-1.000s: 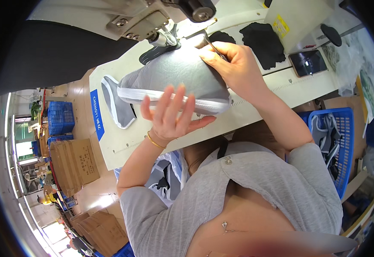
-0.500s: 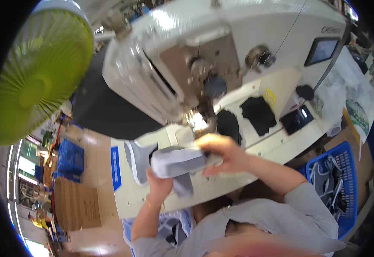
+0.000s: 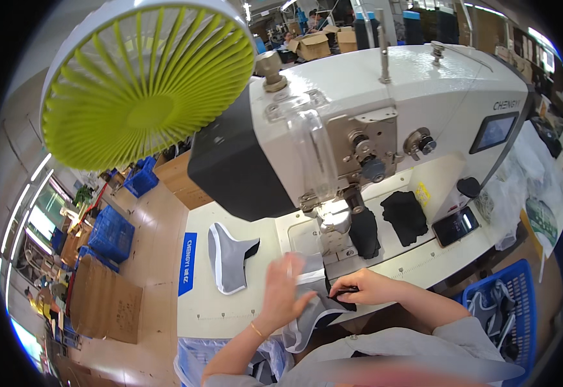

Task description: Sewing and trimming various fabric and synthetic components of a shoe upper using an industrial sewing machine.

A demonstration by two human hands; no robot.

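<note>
Cardboard box [image 3: 104,303] stands on the floor at far left, with a blue crate [image 3: 111,233] beyond it. To the right, a green fan [image 3: 149,113] hangs above the scene, beside the head of a white sewing machine [image 3: 452,84]. On the left part of the worktable [image 3: 197,300], a loose grey piece [image 3: 230,264] with white edging lies flat, apart from both hands.

Left hand [image 3: 280,297]: palm over the left side of the grey workpiece [image 3: 308,316], fingers extended and blurred, thumb set wide of them and pointing right. The hand is not clenched — whether the fingertips press on the fabric cannot be told. The workpiece, trimmed in white, sits between the hands; its upper part is on the worktable below the machine's lit needle area, and its lower part extends past the near edge.

Right hand [image 3: 370,287]: thumb and index finger closed in a pinch — they grasp the workpiece at its dark right-hand edge. Other fingers are curled.

Beyond this hand lie two black fabric pieces [image 3: 404,219], then a phone [image 3: 455,227]. At far right, a blue basket [image 3: 525,306] contains grey trimmed pieces.
</note>
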